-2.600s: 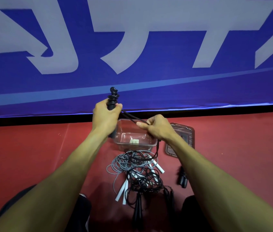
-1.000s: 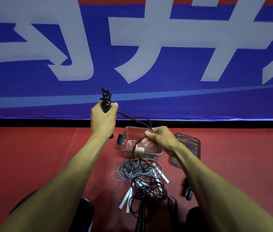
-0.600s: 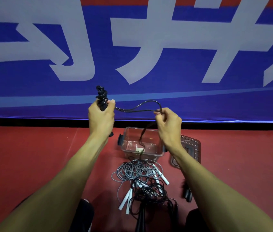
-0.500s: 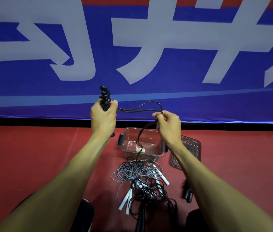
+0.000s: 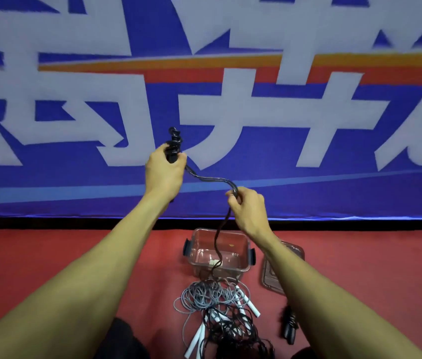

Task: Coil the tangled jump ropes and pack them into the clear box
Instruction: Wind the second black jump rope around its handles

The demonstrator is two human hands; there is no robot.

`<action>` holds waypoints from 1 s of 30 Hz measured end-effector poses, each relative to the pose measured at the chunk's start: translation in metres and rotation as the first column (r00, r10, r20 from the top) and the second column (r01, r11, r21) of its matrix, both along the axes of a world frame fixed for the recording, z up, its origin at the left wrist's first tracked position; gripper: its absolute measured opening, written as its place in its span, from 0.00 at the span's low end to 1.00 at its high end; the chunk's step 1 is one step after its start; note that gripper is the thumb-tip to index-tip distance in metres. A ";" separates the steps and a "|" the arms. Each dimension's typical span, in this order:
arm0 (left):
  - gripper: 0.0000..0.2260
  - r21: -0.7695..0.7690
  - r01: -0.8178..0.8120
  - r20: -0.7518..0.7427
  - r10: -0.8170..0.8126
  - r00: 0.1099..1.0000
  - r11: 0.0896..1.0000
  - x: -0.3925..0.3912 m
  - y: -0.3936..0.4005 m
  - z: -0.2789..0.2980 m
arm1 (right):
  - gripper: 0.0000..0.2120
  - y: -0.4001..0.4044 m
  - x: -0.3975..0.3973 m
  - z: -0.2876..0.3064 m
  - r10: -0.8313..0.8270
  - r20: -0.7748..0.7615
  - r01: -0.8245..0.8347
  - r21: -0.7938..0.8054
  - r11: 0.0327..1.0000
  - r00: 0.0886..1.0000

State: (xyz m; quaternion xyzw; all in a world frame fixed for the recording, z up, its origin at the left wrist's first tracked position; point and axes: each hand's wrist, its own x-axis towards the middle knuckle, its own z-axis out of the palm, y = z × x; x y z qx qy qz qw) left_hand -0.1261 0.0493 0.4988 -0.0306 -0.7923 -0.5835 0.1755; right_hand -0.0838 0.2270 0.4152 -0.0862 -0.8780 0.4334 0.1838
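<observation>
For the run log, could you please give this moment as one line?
left hand: grips wound black rope handle | right hand: pinches rope | clear box: open, unpacked | tangled ropes: on floor

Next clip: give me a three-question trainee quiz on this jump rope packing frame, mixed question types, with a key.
1. True or false: the lid is on the clear box.
2. The left hand grips: A) a white handle, B) a black handle wound with rope, C) the lid.
3. Fill in: the black rope runs from the left hand to the ____ hand, then hangs down toward the tangle.

Key
1. False; it lies on the floor to the right of the box.
2. B.
3. Right; its fingers pinch the rope.
</observation>
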 end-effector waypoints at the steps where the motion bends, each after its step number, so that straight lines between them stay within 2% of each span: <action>1: 0.03 -0.010 0.003 -0.022 -0.004 1.000 1.000 0.003 0.000 0.011 | 0.11 -0.001 -0.001 0.013 -0.023 0.006 0.023 -0.050 0.998 1.000; 5: 0.03 -0.049 0.044 -0.064 -0.047 0.997 0.998 0.016 -0.005 0.045 | 0.14 -0.005 0.000 0.055 -0.032 0.135 0.075 -0.328 0.942 0.990; 8: 0.02 -0.071 0.063 -0.070 -0.068 0.995 0.995 0.027 -0.004 0.065 | 0.16 -0.009 0.008 0.078 0.028 0.145 0.054 -0.533 0.845 0.989; 10: 0.03 -0.085 0.070 -0.077 -0.077 0.994 0.994 0.032 -0.003 0.076 | 0.16 -0.011 0.014 0.093 0.059 0.145 0.039 -0.593 0.804 0.988; 15: 0.04 -0.098 0.080 -0.075 -0.087 0.993 0.992 0.041 -0.004 0.101 | 0.16 -0.011 0.026 0.124 0.108 0.114 -0.021 -0.586 0.810 0.988; 19: 0.03 -0.117 0.067 -0.085 -0.077 0.993 0.991 0.041 -0.006 0.122 | 0.15 -0.009 0.026 0.148 -0.013 0.054 0.038 -0.496 0.868 0.998; 21: 0.04 -0.120 0.060 -0.100 -0.073 0.992 0.991 0.040 -0.005 0.134 | 0.14 -0.007 0.024 0.161 -0.033 0.044 0.050 -0.517 0.854 0.999; 24: 0.04 -0.107 0.072 -0.132 -0.086 0.987 0.992 0.037 -0.002 0.153 | 0.14 -0.004 0.025 0.179 0.051 0.065 -0.003 -0.581 0.814 0.997; 27: 0.03 -0.110 0.084 -0.168 -0.102 0.981 0.990 0.037 0.002 0.165 | 0.16 -0.006 0.027 0.187 0.142 0.072 -0.075 -0.574 0.815 0.987; 30: 0.04 -0.120 0.089 -0.183 -0.111 0.977 0.989 0.038 0.006 0.168 | 0.14 -0.005 0.027 0.185 0.217 0.089 -0.129 -0.567 0.813 0.972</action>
